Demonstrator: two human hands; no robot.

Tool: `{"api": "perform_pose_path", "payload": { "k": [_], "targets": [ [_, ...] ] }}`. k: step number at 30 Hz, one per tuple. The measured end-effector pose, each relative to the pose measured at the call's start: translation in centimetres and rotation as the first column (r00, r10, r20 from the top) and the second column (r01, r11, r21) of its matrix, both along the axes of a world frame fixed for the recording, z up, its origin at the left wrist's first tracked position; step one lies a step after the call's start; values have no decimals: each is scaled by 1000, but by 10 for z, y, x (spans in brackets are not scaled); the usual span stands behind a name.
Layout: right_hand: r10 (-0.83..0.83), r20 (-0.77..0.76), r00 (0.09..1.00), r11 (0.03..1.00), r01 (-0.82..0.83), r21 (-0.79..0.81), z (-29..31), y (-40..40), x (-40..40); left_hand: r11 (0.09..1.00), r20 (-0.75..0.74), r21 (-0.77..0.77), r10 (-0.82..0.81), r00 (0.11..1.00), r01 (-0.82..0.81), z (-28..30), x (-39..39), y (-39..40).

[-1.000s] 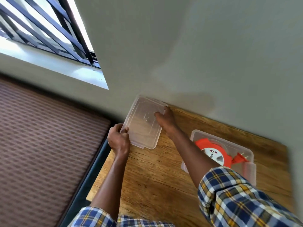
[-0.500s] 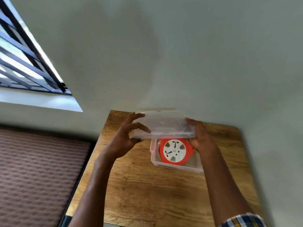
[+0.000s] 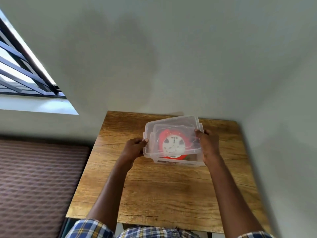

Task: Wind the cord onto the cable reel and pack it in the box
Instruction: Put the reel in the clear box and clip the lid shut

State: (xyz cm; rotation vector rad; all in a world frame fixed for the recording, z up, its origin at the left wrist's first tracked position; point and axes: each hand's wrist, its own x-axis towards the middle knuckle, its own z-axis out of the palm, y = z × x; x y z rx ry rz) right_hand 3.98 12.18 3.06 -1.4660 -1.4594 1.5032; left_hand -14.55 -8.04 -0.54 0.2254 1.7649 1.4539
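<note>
A clear plastic box (image 3: 178, 162) stands on the far part of the wooden table (image 3: 163, 189). Inside it lies an orange cable reel (image 3: 173, 158) with a white hub, seen through the plastic. A clear lid (image 3: 171, 124) lies over the box, turned slightly askew and shifted to the left. My left hand (image 3: 133, 148) grips the lid's left edge. My right hand (image 3: 208, 145) grips its right edge, thumb on top.
The table stands against a plain grey wall (image 3: 171, 57). A barred window (image 3: 20, 71) is at the left above a ribbed brown surface (image 3: 34, 182). Bare tabletop lies between the box and my body.
Both hands lifted the lid from the table's left part, carried it over the box and lowered it onto the box. The reel now shows through the lid.
</note>
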Motion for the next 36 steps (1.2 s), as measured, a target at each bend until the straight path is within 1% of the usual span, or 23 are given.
{"api": "perform_pose_path", "payload": {
  "k": [3, 5, 8, 11, 13, 15, 17, 18, 19, 20, 21, 23, 24, 25, 27, 29, 32, 34, 36],
  "targets": [
    [-58, 218, 974, 977, 11, 213, -2, 4, 11, 998, -43, -25, -55, 998, 54, 0, -1, 2],
    [-84, 330, 940, 954, -20, 300, -2, 5, 19, 994, -94, -55, -97, 991, 92, -1, -1, 5],
    [-104, 439, 892, 947, -46, 318, -8, 6, 29, 990, -134, -97, -111, 985, 98, 0, 0, 12],
    [-100, 461, 882, 962, -33, 271, -15, 2, 35, 988, -168, -134, -104, 980, 82, -1, 2, 19],
    [-107, 457, 883, 962, -25, 273, -16, -3, 36, 989, -143, -140, -75, 987, 55, -1, 1, 22],
    [-119, 516, 848, 943, -66, 327, -13, -11, 34, 989, -105, -143, -48, 993, 33, -1, 1, 23],
    [-138, 607, 782, 874, -192, 446, -8, -16, 28, 989, -80, -147, -41, 996, 29, -1, -1, 25],
    [-133, 627, 768, 813, -277, 511, -5, -19, 22, 989, -74, -148, -41, 996, 30, 0, -1, 25],
    [-94, 641, 762, 745, -373, 553, -2, -22, 13, 988, -68, -151, -41, 997, 30, 0, -1, 26],
    [-20, 662, 749, 676, -478, 561, 1, -27, 3, 987, -60, -157, -35, 998, 25, 0, -2, 26],
    [76, 689, 721, 603, -583, 544, 3, -32, -10, 987, -50, -162, -27, 998, 18, 0, -3, 26],
    [265, 745, 612, 459, -759, 461, 1, -45, -36, 986, -33, -166, -23, 999, 17, 0, -4, 27],
    [319, 773, 548, 407, -816, 411, -4, -51, -47, 985, -34, -168, -31, 999, 25, 0, -5, 27],
    [349, 799, 490, 386, -852, 354, -10, -55, -55, 984, -39, -172, -41, 998, 34, 0, -5, 28],
    [355, 838, 414, 410, -875, 259, -24, -59, -61, 982, -47, -184, -47, 998, 37, -2, -6, 29],
    [333, 856, 396, 423, -874, 240, -35, -58, -61, 980, -49, -193, -53, 997, 43, -3, -6, 30],
    [373, 835, 403, 420, -876, 236, -35, -47, -62, 978, -53, -205, -45, 998, 33, -4, -6, 31],
    [340, 826, 448, 499, -831, 245, -37, -32, -50, 976, -47, -216, -32, 998, 21, -3, -4, 33],
    [265, 834, 485, 582, -770, 262, -42, -18, -27, 972, -27, -236, -4, 1000, -3, -2, -2, 36]
  ]
}}
